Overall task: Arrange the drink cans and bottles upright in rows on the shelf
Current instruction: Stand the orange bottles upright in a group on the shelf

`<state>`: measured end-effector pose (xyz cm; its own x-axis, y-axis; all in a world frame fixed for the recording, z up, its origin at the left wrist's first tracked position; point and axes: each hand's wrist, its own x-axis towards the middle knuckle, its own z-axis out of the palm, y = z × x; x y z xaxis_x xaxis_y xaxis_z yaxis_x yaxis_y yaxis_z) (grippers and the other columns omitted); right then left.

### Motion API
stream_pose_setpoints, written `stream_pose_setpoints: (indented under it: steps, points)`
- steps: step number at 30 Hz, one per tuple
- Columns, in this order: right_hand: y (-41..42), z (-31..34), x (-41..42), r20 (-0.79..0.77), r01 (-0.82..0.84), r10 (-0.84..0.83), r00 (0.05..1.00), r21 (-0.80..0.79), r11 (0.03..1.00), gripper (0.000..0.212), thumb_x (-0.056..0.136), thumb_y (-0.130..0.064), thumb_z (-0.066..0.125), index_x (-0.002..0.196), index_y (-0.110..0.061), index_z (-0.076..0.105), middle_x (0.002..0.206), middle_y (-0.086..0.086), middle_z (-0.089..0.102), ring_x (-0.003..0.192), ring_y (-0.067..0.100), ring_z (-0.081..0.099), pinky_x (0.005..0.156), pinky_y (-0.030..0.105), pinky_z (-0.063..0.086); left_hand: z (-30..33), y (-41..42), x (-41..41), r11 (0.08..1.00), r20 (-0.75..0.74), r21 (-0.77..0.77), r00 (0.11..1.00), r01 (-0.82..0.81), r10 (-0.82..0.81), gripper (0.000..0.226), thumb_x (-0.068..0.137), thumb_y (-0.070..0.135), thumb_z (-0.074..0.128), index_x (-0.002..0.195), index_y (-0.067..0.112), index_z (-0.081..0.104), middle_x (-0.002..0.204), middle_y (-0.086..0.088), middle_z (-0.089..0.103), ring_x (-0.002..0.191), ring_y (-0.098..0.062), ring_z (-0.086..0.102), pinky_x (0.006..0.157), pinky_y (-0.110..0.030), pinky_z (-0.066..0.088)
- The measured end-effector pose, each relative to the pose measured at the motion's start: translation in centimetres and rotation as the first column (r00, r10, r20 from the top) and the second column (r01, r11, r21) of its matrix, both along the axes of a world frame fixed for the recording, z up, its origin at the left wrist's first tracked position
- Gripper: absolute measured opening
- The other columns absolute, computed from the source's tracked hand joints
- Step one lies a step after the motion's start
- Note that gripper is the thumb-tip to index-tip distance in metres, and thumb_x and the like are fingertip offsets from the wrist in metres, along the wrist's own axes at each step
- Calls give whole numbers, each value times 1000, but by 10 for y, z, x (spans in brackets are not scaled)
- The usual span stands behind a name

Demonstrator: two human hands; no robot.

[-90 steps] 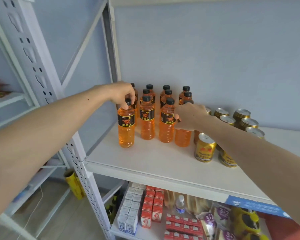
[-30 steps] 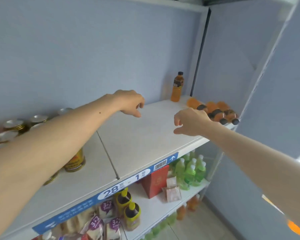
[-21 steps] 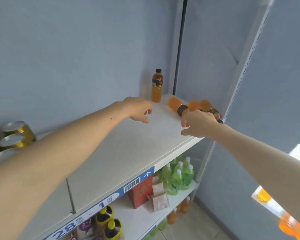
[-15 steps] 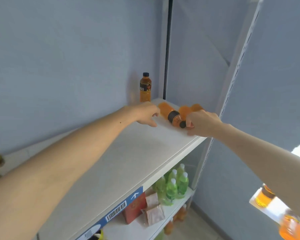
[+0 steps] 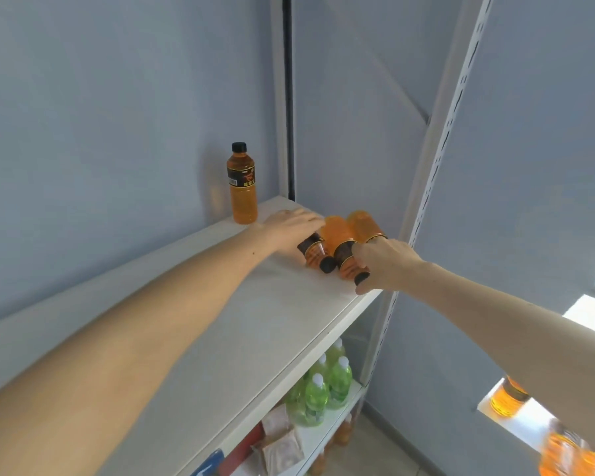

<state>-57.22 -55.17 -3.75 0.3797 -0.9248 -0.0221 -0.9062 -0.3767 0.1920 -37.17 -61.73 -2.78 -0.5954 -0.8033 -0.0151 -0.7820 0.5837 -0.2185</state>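
Note:
Three orange drink bottles with black caps lie side by side at the right end of the white shelf point(image 5: 220, 338). My left hand point(image 5: 291, 226) lies over the body of the left lying bottle point(image 5: 312, 249), fingers curled on it. My right hand point(image 5: 387, 264) closes over the neck ends of the middle bottle point(image 5: 337, 235) and the right bottle point(image 5: 361, 222), thumb by the middle one's cap; which of the two it grips is unclear. One more orange bottle point(image 5: 243, 190) stands upright in the back corner against the wall.
The shelf's perforated white upright point(image 5: 426, 173) stands just right of the lying bottles. On the shelf below are green bottles point(image 5: 327, 386) and flat packets point(image 5: 282, 441). More orange bottles point(image 5: 509, 396) sit on a ledge at the lower right.
My view swung right, away from the rows of bottles and gold cans. Both hands travelled along the shelf to its right end and came down on the lying bottles.

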Motion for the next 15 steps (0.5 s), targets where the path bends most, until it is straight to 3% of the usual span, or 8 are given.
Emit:
stream_pose_setpoints:
  steps: [4,7,10,15]
  points:
    - [-13,-3,-4,-10,-52,52,999,-7,999,62,66,-61,73,104,-16,52,77,-3,53,68,18,51,41,22,25,-7,-17,-7,1000,62,9,998,14,-14,55,85,30,69,133,17,47,137,-5,51,125,-25,48,102,-44,43]
    - [-18,-5,-5,40,-55,54,998,16,998,62,63,-69,70,91,-18,47,70,-5,49,63,16,49,41,23,26,-11,-24,-6,997,59,72,998,29,-33,67,74,47,75,130,20,49,132,-2,53,123,-23,47,98,-43,45]
    - [-19,-7,-3,79,-51,51,996,5,999,54,67,-63,67,85,-19,42,67,-6,45,58,13,45,42,22,26,-15,-26,-1,995,49,73,996,65,-69,78,69,55,75,135,26,45,132,1,51,123,-22,42,93,-40,45]
    - [-18,-5,5,100,-41,39,994,12,999,38,71,-44,67,81,-15,45,63,-4,48,58,16,53,42,23,35,-14,-29,11,994,49,4,992,113,-113,51,87,36,66,133,30,45,128,3,52,114,-21,42,80,-35,47]
